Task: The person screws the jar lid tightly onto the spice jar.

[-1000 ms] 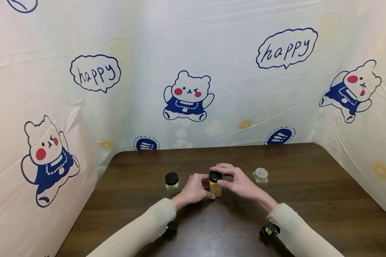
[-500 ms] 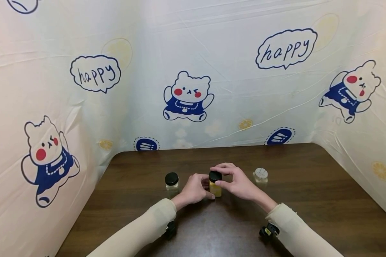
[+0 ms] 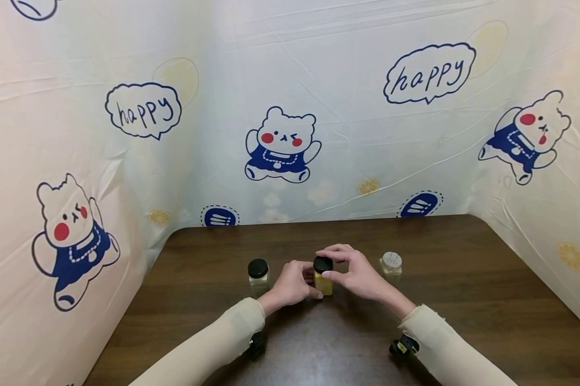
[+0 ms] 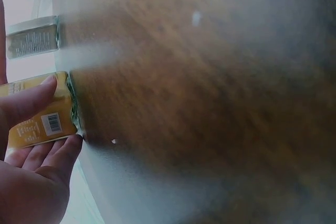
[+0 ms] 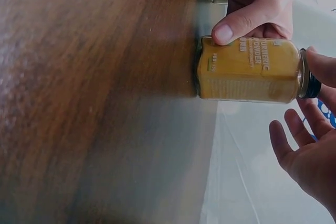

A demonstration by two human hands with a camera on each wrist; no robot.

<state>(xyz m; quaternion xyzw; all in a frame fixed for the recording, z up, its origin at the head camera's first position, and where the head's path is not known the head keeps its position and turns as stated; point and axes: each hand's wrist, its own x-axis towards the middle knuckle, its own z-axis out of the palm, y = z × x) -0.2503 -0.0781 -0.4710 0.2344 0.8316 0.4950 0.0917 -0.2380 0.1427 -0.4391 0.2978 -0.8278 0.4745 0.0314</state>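
We have the square-sided clear glass jar of yellow powder (image 3: 325,286), labelled as turmeric in the right wrist view, upright near the middle of the dark brown wood-grain counter (image 3: 367,338), its base seemingly resting on the surface. Our left hand (image 3: 291,284) holds it low, thumb on one face and fingers around the opposite side; our right hand (image 3: 361,274) pinches the round black screw lid (image 3: 323,264) between thumb and forefinger, the other fingers spread clear of it. We judge the glass stiff, fairly light, smooth enough to slip and breakable if dropped. The flat faces should suit a firm low hold against twisting, while the lid is best taken by its rim. Well apart on either side stand a black-lidded clear glass jar (image 3: 259,282) and a white-topped clear glass jar (image 3: 391,264).
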